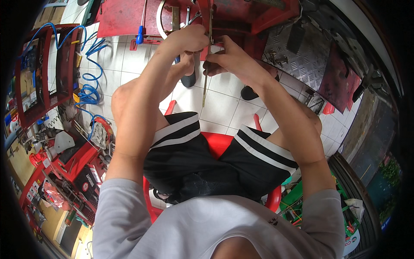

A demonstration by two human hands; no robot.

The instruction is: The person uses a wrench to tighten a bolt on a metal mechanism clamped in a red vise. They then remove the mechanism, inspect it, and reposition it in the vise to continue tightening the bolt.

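A long, thin, brownish strip, seen edge-on, hangs in front of me from the red stand, its lower end over the floor tiles. Whether it is a chain or a flat bar I cannot tell. My right hand is closed on it from the right, thumb and fingers bent around its edge. On the other side, my left hand is closed with curled fingers right beside the strip. Whatever that hand grips is hidden behind its knuckles. Just beyond it, wrenches and a pale ring lie on the red surface.
A blue-handled screwdriver lies at the red bench's edge. Coiled blue hose hangs on the left, above a red tool cart. At right is a metal tread plate. I sit on a red plastic chair.
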